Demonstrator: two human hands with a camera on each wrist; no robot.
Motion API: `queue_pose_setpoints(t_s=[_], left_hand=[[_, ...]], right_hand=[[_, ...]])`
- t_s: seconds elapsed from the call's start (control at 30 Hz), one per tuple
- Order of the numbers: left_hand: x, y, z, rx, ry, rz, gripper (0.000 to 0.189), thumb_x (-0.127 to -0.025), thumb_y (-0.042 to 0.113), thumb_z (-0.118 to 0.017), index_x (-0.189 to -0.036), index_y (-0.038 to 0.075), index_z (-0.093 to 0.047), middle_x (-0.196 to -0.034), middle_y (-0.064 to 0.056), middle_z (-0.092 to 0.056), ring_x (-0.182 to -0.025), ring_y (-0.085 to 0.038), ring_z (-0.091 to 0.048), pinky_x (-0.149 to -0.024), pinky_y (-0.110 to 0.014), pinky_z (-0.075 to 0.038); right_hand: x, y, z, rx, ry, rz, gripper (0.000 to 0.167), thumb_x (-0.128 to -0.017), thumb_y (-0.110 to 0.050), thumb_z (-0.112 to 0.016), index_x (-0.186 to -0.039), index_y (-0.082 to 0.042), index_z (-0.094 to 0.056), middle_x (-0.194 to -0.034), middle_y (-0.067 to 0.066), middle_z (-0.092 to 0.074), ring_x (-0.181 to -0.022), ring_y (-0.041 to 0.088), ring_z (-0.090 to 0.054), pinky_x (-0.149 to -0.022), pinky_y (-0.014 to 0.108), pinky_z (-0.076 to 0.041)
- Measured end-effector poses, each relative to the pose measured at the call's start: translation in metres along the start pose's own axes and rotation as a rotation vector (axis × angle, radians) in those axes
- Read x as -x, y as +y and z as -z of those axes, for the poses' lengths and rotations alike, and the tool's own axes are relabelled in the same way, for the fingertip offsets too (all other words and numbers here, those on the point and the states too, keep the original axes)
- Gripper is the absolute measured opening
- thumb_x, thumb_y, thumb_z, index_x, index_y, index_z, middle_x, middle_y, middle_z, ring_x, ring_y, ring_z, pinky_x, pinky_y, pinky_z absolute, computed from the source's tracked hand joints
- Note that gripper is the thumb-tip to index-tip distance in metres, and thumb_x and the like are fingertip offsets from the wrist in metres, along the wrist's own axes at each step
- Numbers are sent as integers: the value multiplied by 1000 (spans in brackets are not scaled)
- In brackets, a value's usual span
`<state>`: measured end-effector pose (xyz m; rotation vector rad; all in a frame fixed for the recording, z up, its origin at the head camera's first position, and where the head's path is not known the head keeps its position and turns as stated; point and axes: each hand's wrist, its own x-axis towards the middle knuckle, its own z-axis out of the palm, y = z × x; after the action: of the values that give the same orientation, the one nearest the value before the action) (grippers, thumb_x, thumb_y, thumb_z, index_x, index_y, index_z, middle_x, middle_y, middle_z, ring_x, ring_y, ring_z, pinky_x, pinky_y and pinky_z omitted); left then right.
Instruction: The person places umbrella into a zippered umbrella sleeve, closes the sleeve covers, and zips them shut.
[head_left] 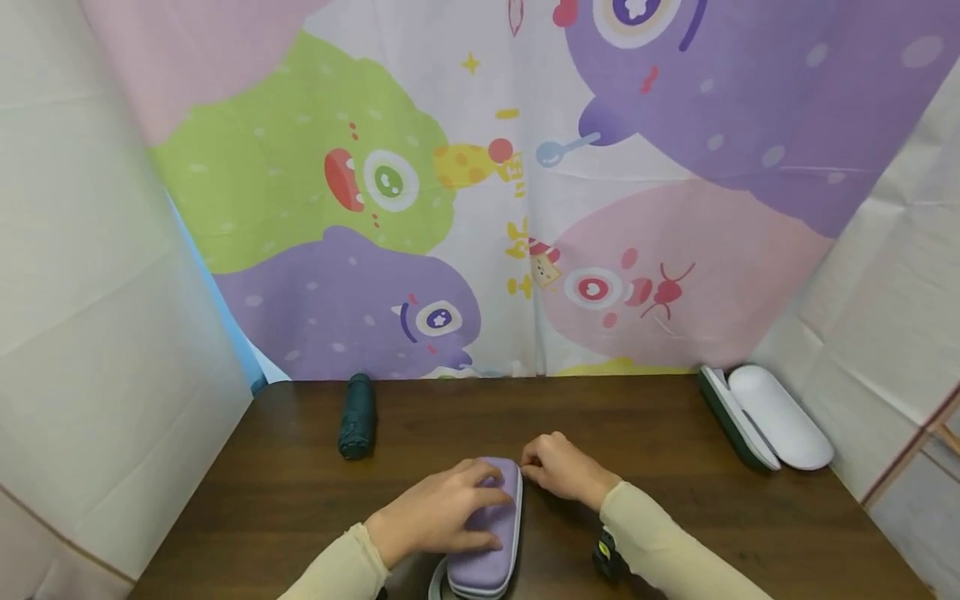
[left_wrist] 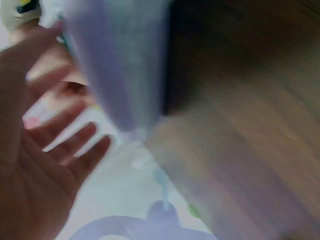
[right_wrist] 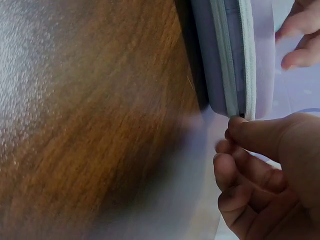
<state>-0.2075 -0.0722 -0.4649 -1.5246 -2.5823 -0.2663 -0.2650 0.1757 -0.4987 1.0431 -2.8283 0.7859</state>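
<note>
A purple zip case [head_left: 487,533] with pale zip edging lies lengthwise on the table in front of me. Over its lid spreads my left hand [head_left: 450,508], fingers apart and slightly bent, fingertips at the top surface. At the far right corner, my right hand [head_left: 562,468] pinches the zipper pull between thumb and forefinger; the pull itself is hidden by the fingertips. In the right wrist view, the two zip tapes [right_wrist: 247,60] stand apart along the side, with a strip of purple between them. A grey wrist strap [head_left: 437,579] loops out at the near end.
A dark green folded umbrella [head_left: 357,417] lies at the back left of the brown wooden table [head_left: 285,517]. Toward the back right, a green glasses case [head_left: 742,421] lies open, its white inside showing. A cartoon-printed curtain [head_left: 495,317] hangs behind the table, with white cloth walls at both sides.
</note>
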Motion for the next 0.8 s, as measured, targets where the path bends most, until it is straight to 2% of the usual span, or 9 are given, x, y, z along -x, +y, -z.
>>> queue_pose_setpoints(t_s=[0.07, 0.17, 0.3, 0.47, 0.57, 0.7, 0.8], left_hand=[[3, -5, -5, 65, -11, -17, 47, -93, 52, -73, -129, 22, -72, -140, -6, -59, -130, -24, -57, -101, -34, -54], [7, -11, -8, 146, -65, 2, 49, -93, 49, -72, -135, 24, -69, -150, -6, -54, -141, -27, -51, -111, -39, -49], [8, -14, -9, 198, -130, 21, 53, -91, 42, -74, -140, 25, -65, -156, -6, -50, -145, -28, -47, -113, -41, -46], [8, -12, -10, 123, -86, 29, 60, -89, 52, -75, -139, 19, -66, -153, -5, -54, -143, -29, -49, -113, -40, -47], [8, -9, -13, 78, -49, 23, 64, -89, 61, -71, -139, 21, -66, -152, -5, -55, -143, -32, -50, -111, -41, -48], [8, -8, -15, 72, -30, -36, 59, -93, 60, -66, -140, 24, -66, -152, -5, -56, -144, -34, -48, -110, -44, -49], [8, -8, -18, 78, -28, -57, 55, -96, 59, -63, -140, 26, -66, -152, -3, -56, -144, -33, -48, -111, -44, -48]], right_hand=[[0, 0, 0, 10, 6, 20, 12, -92, -3, -73, -83, -10, -78, -81, -3, -74, -74, 4, -61, -66, 23, -52], [-2, 1, 0, 8, 7, 47, 12, -92, -3, -73, -85, -10, -79, -84, -2, -76, -78, 5, -65, -69, 24, -54], [-5, 1, 2, -13, -6, 52, 11, -92, 0, -73, -89, -9, -80, -88, 0, -78, -82, 7, -69, -71, 23, -56], [-17, -1, 1, 17, -30, 43, 11, -92, 0, -73, -88, -9, -79, -88, 2, -77, -83, 11, -70, -71, 24, -56], [-23, -3, 0, 33, -43, 24, 11, -92, 0, -73, -87, -8, -79, -88, 3, -76, -81, 12, -68, -70, 24, -55], [-28, -7, 1, 21, -67, 10, 10, -92, 2, -72, -88, -5, -78, -91, 7, -76, -81, 15, -69, -69, 25, -56], [-30, -9, 2, 15, -80, 13, 10, -91, 4, -72, -89, -4, -78, -91, 7, -77, -81, 16, -69, -69, 25, -56]])
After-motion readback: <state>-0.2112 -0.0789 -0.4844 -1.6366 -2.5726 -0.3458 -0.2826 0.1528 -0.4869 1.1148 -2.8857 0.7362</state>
